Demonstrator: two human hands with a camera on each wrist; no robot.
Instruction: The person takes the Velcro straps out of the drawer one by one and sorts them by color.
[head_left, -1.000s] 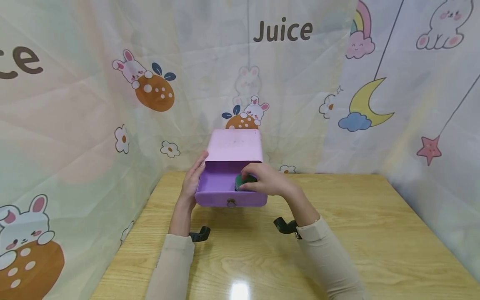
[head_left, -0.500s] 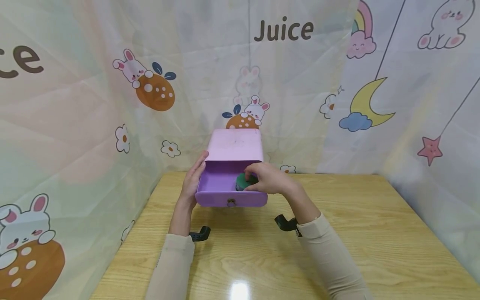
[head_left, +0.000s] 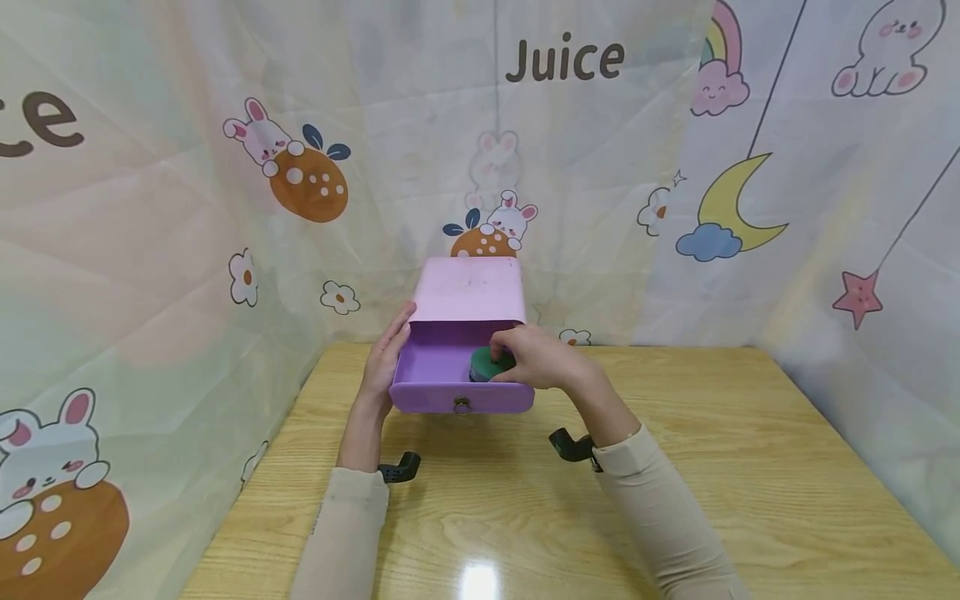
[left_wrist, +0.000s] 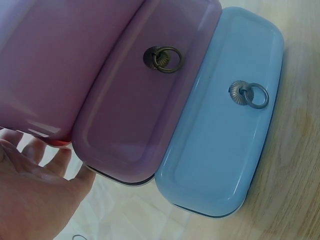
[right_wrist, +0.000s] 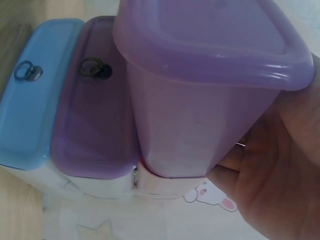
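Presently | puck [head_left: 483, 365]: pulled-out top drawer [head_left: 420, 399], right end | right grip [head_left: 546, 358]: curled round puck | left grip [head_left: 382, 364]: fingers extended along cabinet [head_left: 468, 289] | risk: forward tipping, if pressed down

Printed cloth [head_left: 585, 158] hangs at the far side of the table [head_left: 750, 475], its yellow moon [head_left: 720, 200] and star [head_left: 859, 297] at right.

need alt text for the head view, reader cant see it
The person's right hand curls over a round green object inside an open, smooth purple drawer. The left hand rests against the side of the glossy pink-topped cabinet. Pale cartoon-printed fabric hangs behind the wood-grain table.
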